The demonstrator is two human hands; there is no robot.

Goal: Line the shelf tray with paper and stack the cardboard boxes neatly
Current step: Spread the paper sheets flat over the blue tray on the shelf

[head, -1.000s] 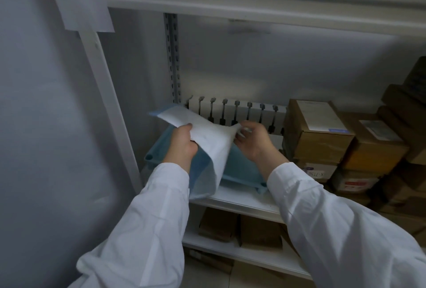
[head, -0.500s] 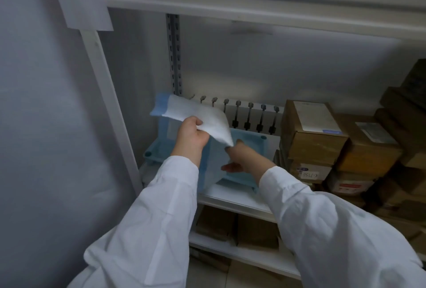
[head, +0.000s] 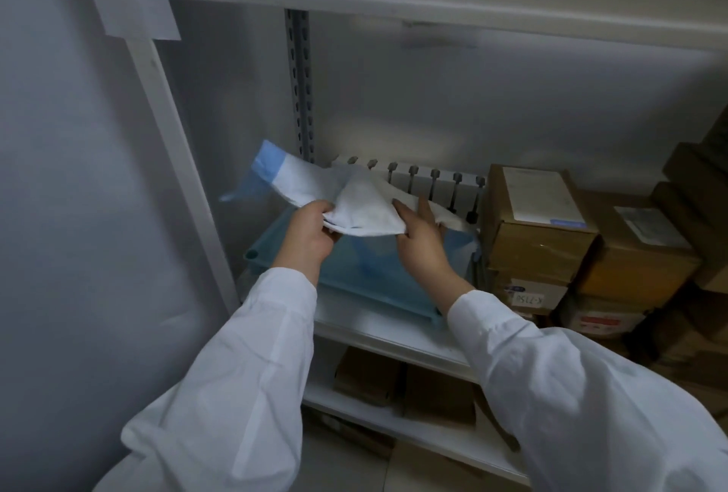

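Head view: we hold a crumpled white, blue-edged paper (head: 362,208) between both hands, just above the blue tray (head: 378,294). That tray sits on a white shelf (head: 394,330) against a grey wall, with cardboard boxes (head: 532,231) stacked to its right. Our left hand (head: 311,235) and right hand (head: 423,245) each pinch the paper, fingers curled.
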